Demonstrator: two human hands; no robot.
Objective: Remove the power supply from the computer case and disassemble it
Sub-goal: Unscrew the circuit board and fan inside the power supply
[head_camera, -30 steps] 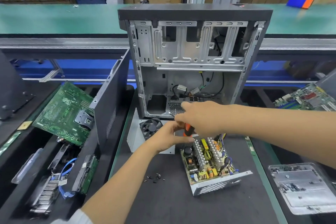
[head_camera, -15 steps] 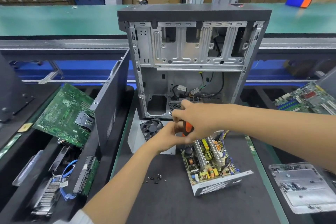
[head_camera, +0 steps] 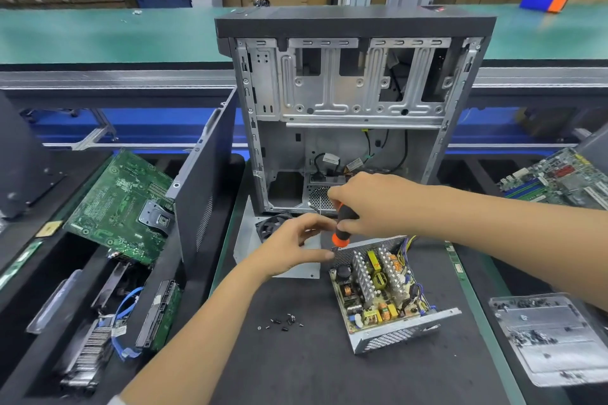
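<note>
Power supply [head_camera: 388,293] beside hands; right [head_camera: 371,204] grips screwdriver [head_camera: 342,223]

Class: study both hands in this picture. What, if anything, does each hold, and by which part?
The right hand grips a screwdriver by its orange-and-black handle. The left hand pinches the near top corner of the opened power supply.
</note>
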